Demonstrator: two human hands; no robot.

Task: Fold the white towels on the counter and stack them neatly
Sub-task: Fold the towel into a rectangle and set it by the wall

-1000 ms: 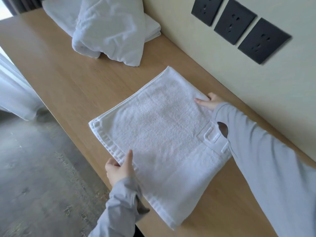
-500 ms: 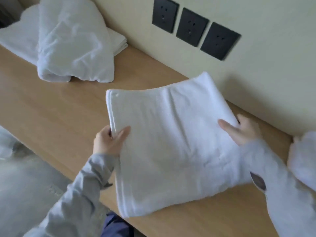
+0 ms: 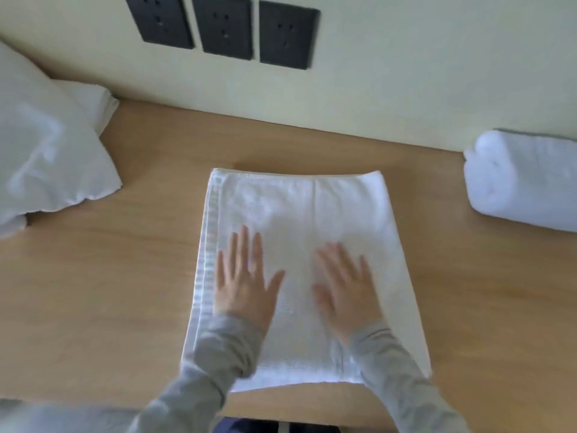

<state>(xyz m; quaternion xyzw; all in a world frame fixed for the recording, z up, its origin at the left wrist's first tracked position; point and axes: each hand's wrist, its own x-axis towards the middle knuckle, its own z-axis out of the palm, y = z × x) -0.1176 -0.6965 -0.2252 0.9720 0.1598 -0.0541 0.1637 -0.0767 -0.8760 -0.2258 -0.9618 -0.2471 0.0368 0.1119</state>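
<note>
folded towel [image 3: 312, 220]: white terry cloth, nubby | counter [image 3: 93, 292]: matt wood grain | socket plates [image 3: 224, 26]: dark matt plastic

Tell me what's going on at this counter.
A person in grey sleeves presses both hands flat on a folded white towel in the middle of the wooden counter. The left hand is near its left edge and the right hand is nearer the middle. A loose heap of white towels sits at the far left, and a folded bundle lies at the right by the wall. The middle towel is not yet stacked on either.
</note>
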